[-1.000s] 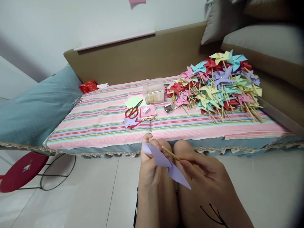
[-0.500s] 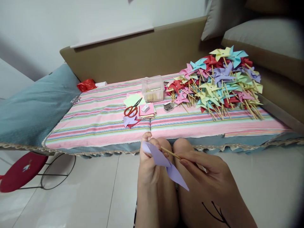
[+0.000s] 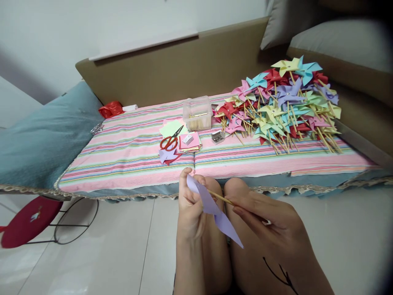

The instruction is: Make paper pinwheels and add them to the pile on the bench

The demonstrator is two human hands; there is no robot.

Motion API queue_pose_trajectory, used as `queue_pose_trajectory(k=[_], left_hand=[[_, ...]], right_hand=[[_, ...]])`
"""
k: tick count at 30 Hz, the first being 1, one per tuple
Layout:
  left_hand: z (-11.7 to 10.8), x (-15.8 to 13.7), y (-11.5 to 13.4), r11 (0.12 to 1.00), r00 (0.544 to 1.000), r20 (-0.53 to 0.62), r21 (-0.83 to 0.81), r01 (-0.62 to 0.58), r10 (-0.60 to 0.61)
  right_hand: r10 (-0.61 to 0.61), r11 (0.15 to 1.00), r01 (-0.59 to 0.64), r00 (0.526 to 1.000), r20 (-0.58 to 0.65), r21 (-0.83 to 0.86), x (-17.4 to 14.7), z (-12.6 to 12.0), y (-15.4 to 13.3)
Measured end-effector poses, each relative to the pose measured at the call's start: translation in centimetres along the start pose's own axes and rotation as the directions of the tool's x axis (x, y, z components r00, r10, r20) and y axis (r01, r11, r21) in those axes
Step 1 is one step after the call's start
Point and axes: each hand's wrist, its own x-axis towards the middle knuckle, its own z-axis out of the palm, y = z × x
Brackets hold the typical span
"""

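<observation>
Above my knees, a purple paper pinwheel (image 3: 210,205) is turned nearly edge-on, one point hanging down to the right. My left hand (image 3: 188,211) grips it from behind, with some fingers hidden by the paper. A thin wooden stick (image 3: 221,197) runs from the back of the pinwheel to my right hand (image 3: 273,217), which pinches the stick's near end between thumb and fingers. Where stick and paper meet is partly covered by the left fingers, so I cannot tell how they are joined.
On the striped sofa cover (image 3: 129,164) lie red-handled scissors (image 3: 168,142), a stack of coloured paper (image 3: 190,141), a clear box of sticks (image 3: 197,114) and a small case of pins (image 3: 217,137). Finished pinwheels (image 3: 288,96) are heaped at right. A red stool (image 3: 30,221) stands lower left.
My left hand has shifted slightly and its fingers have moved on the paper. The upper part of the pinwheel has tilted a little to the right. My right hand keeps its pinch on the stick.
</observation>
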Motion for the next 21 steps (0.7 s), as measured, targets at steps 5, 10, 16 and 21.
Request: queue_pose_trajectory(k=[5,10,16,21], left_hand=[[-0.1,0.0,0.1,1.0,1.0,-0.003,0.012,0.019,-0.019],[0.0,0.1,0.2,1.0,1.0,0.017,-0.008,0.004,-0.004],[0.0,0.0,0.3,1.0,1.0,0.013,-0.005,0.009,-0.009],[-0.8,0.0,0.0,0.998,0.993,0.116,-0.067,0.003,0.005]], right_hand=[[-0.058,0.998,0.057,0.998,-0.018,-0.016,-0.1,0.0,-0.4],[-0.055,0.998,0.055,0.998,-0.01,-0.01,-0.1,0.1,-1.0],[-0.108,0.994,0.108,0.993,0.044,-0.019,-0.1,0.2,-0.3],[-0.19,0.981,0.192,0.978,0.084,-0.017,0.1,0.1,0.1]])
